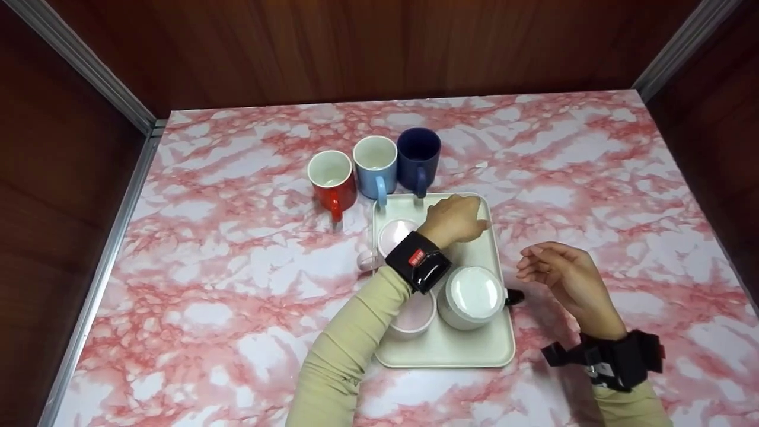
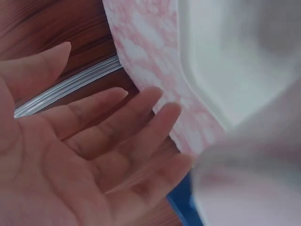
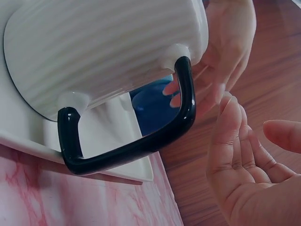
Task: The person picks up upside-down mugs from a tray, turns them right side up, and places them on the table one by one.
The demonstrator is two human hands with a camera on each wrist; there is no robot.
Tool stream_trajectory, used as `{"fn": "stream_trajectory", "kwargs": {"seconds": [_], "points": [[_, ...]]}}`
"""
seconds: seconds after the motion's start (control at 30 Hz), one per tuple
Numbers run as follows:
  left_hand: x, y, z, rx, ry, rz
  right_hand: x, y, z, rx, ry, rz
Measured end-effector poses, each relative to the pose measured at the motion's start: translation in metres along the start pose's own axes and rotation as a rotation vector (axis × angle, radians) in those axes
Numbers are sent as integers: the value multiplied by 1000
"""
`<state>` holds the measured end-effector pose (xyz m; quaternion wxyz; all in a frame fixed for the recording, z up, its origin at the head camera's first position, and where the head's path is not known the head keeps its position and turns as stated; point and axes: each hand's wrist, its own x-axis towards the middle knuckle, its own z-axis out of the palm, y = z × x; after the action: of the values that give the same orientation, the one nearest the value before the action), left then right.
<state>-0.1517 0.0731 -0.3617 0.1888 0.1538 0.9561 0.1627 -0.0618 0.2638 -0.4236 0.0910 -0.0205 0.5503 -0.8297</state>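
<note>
My left hand (image 1: pixel 455 220) hovers over the far part of a cream tray (image 1: pixel 474 351), its fingers loosely spread in the left wrist view, holding nothing. Beside its wrist stands a pale pink mug (image 1: pixel 395 233), handle to the left. Another pale pink vessel (image 1: pixel 413 319), partly hidden by my left forearm, stands nearer on the tray. At the tray's near right is a ribbed white mug (image 3: pixel 108 52) with a black handle (image 3: pixel 127 151) pointing right. My right hand (image 1: pixel 566 281) is just right of that handle, fingers slightly bent, touching nothing.
Behind the tray stand a red mug (image 1: pixel 335 193), a light blue mug (image 1: pixel 378 178) and a dark blue mug (image 1: pixel 418 166), their handles toward me. The red-and-white marbled table (image 1: pixel 225 267) has dark wood panels (image 1: pixel 356 47) around it.
</note>
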Motion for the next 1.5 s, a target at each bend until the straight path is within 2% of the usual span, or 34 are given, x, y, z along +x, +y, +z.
{"fn": "stream_trajectory", "kwargs": {"seconds": [0.2, 0.4, 0.53, 0.6, 0.77, 0.83, 0.97, 1.03, 1.1, 1.2, 1.27, 1.33, 1.43, 1.47, 1.5], "points": [[-10, -2, -10, 6, 14, 92, -2, -4, 6, -5, 75, 41], [-25, -5, -23, 44, -8, 160, -2, -3, 5, -3, 74, 45], [-36, -10, -29, 67, -12, 190, 0, 3, -4, 5, 23, 20], [-42, -14, -32, 76, -12, 195, 5, 15, -21, 30, -47, -11], [-57, -25, -35, 63, -7, 198, 14, 35, -51, 33, -129, -34], [-62, -32, -36, 41, -5, 196, 11, 29, -42, 3, -92, -19], [-73, -48, -38, -3, 10, 177, 3, 12, -18, 17, -32, -4], [-79, -57, -39, -26, 29, 170, 3, 13, -20, 39, -43, -5], [-85, -67, -40, -43, 59, 169, 5, 19, -31, 18, -44, -9], [-92, -81, -40, -72, 99, 160, 12, 38, -59, -50, -49, -13], [-96, -91, -39, -92, 121, 144, 14, 47, -72, -108, -15, -1], [-99, -99, -37, -119, 135, 127, 15, 56, -84, -141, -17, 4], [-103, -112, -32, -155, 163, 115, 13, 60, -90, -245, -21, -5], [-104, -117, -30, -165, 173, 113, 9, 52, -79, -303, -16, -6], [-105, -121, -27, -175, 184, 110, 8, 53, -81, -304, -56, -27]]}}
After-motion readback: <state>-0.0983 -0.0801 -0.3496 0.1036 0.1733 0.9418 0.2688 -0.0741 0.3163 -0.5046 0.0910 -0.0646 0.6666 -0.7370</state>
